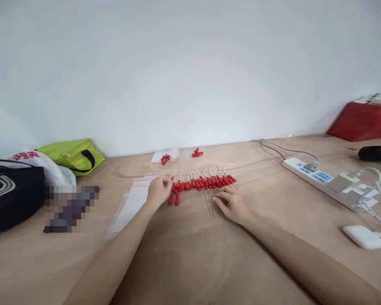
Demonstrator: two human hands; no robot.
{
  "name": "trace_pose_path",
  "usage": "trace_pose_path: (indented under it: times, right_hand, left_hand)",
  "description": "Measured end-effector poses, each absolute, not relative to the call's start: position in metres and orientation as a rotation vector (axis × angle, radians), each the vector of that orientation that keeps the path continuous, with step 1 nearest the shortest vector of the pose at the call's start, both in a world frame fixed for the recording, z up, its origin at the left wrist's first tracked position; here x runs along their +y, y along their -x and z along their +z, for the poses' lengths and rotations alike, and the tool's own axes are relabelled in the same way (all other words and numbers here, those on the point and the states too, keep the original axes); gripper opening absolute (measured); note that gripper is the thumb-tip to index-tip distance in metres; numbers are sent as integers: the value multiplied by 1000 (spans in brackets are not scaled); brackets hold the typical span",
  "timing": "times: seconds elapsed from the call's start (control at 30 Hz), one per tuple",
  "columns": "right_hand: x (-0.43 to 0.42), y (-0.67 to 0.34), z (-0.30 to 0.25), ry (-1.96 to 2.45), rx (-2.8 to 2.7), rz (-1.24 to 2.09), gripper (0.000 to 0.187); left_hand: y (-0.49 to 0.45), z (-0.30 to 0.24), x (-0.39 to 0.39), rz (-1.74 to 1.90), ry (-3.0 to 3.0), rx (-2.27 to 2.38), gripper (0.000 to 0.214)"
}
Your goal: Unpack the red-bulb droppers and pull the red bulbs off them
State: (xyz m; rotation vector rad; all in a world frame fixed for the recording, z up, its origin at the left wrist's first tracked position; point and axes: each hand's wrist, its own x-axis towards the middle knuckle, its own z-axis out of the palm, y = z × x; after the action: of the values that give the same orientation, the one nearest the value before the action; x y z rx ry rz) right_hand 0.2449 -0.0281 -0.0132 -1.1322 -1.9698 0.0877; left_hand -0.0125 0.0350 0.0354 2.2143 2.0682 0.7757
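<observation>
A row of glass droppers with red rubber bulbs [206, 182] lies across the middle of the table, thin tubes pointing to the wall. At the row's left end my left hand [158, 190] has its fingers pinched on one dropper [172, 179] by its red bulb. Two loose red bulbs [174, 199] lie just below that end, nearer to me. My right hand [231, 204] rests on the table by the row's right end, fingers apart and holding nothing. Beside its thumb, two thin grey rods [208, 205] stick out toward me from under the bulbs.
Clear zip bags [130, 207] lie left of my left hand. Small bags with red bulbs [165, 159] sit near the wall. A power strip [324, 180] with chargers and cables is at right, near a white case [364, 236]. A green bag [71, 154] and black bag [14, 195] stand left.
</observation>
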Motion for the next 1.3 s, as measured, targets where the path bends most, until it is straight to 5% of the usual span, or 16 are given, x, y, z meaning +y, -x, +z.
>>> trace_pose_path:
  times: [0.1,0.3,0.57,0.7,0.83,1.0,1.3]
  right_hand:
    - [-28,-245,-12,1113,-1898,78,18]
    - [-33,-247,-3,1018,-1936,-69,53]
    - [-35,-240,-2,933,-2194,-263,20]
    - [-36,-235,-2,909,-2203,-312,18]
    - [-38,-233,-1,848,-2186,-351,17]
    - [-40,-232,-1,777,-2199,-362,15]
    - [-43,-233,-1,752,-2184,-385,15]
  left_hand:
    - [10,38,15,968,-2328,2001,18]
    - [-10,25,-33,946,-2763,1386,12]
    - [-23,8,-39,1082,-2869,1208,10]
    - [-24,8,-39,1095,-2872,1210,8]
    - [-26,12,-37,1008,-2972,1115,29]
    - [-26,12,-37,988,-2967,1008,14]
    - [-22,12,-41,1006,-2917,989,18]
